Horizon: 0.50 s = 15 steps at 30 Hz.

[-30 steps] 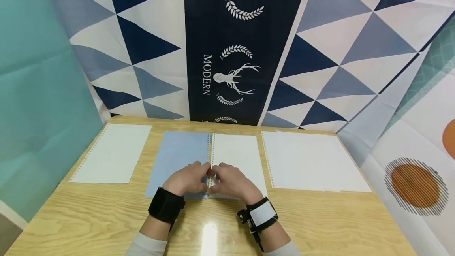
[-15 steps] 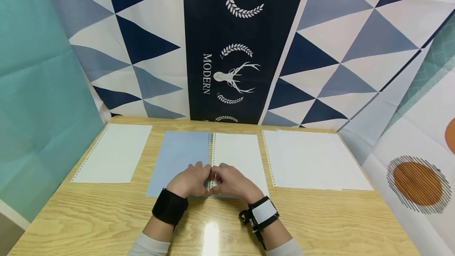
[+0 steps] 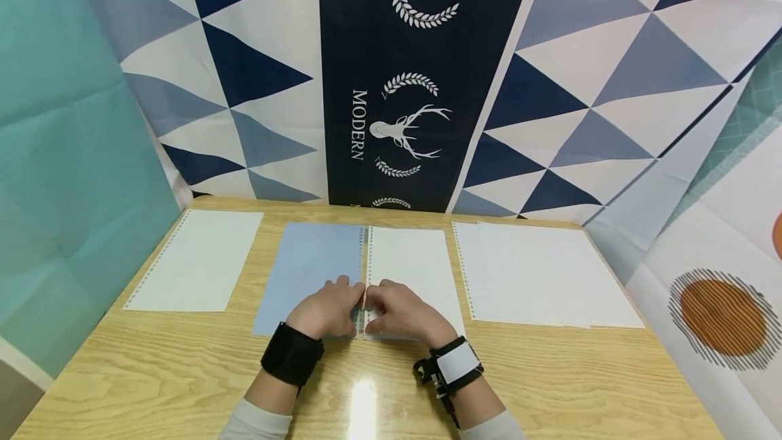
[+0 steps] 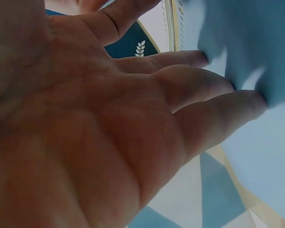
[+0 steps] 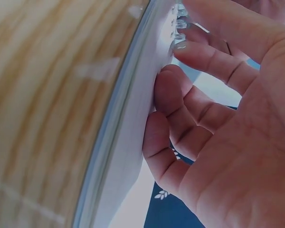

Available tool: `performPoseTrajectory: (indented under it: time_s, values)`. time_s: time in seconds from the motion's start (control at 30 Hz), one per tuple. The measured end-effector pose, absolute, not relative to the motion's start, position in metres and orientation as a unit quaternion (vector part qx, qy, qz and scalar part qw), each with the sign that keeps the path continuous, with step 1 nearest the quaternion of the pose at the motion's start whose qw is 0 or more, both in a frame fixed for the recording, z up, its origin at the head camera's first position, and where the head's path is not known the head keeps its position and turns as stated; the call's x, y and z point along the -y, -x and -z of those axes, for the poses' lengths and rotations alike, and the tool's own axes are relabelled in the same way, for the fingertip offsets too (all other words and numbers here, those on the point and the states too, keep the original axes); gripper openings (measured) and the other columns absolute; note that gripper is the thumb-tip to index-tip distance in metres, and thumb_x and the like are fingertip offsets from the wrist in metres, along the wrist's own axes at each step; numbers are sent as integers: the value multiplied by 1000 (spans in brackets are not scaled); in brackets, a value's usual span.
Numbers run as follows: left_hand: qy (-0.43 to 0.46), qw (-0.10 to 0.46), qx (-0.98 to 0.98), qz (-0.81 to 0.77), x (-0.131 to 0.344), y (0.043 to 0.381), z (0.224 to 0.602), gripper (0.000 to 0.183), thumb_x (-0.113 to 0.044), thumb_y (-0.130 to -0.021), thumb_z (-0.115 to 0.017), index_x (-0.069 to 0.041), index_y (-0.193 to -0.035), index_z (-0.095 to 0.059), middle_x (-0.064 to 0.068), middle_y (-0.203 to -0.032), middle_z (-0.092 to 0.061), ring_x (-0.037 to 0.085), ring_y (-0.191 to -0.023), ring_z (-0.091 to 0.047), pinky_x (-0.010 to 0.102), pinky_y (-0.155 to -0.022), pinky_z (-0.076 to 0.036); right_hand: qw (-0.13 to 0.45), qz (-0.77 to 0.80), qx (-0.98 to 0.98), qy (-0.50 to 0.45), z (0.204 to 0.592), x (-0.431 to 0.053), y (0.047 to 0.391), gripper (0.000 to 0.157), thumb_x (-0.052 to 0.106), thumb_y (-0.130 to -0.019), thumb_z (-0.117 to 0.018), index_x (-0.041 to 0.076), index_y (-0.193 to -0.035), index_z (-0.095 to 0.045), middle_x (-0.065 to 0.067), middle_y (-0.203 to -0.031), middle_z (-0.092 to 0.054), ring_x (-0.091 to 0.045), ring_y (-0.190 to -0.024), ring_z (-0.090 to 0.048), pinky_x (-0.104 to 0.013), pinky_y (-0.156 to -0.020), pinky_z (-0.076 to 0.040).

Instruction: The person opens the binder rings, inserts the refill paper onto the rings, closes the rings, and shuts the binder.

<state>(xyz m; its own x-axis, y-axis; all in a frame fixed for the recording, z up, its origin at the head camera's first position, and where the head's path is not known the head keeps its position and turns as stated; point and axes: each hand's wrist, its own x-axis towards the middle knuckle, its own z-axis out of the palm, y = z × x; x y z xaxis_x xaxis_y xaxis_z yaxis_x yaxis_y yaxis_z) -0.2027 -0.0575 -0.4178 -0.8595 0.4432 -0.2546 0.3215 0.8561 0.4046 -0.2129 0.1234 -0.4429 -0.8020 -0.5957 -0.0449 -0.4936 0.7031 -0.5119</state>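
A loose-leaf notebook lies spread on the table, its blue cover [image 3: 314,260] at left and lined white pages [image 3: 409,257] at right. Clear binder rings [image 5: 180,28] run between the halves. My left hand [image 3: 322,309] reaches the ring strip with curled thumb and forefinger; its other fingers stretch out, tips on the blue cover in the left wrist view. From the other side, my right hand [image 3: 403,312] grips at the rings with thumb and forefinger. Its remaining fingers bend against the page stack in the right wrist view. The left thumb and forefinger tips are partly hidden.
One loose punched sheet [image 3: 192,260] lies at the far left of the wooden table [image 3: 201,372]. Overlapping loose white sheets [image 3: 544,273] lie at right. A patterned backdrop [image 3: 397,87] rises behind the table, with a teal cloth [image 3: 73,155] at left.
Both hands stay at the ring strip. The hands came together by half a second ago; since then the thumbs have drawn slightly apart. The notebook and loose sheets keep their arrangement.
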Motion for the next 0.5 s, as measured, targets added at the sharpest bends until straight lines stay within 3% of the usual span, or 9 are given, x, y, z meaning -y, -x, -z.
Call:
performPoseTrajectory:
  time_s: [0.5]
  values:
    - [-199, 171, -949, -174, 59, 200, 416, 35, -13, -83, -84, -15, -104, -56, 12, -109, -51, 37, -105, -53, 44, -74, -44, 122, 251, -920, 275, 445, -122, 213, 27, 21, -84, -84, 14, -96, -62, -1, -87, -52, -12, -72, -44, -25, -65, -38]
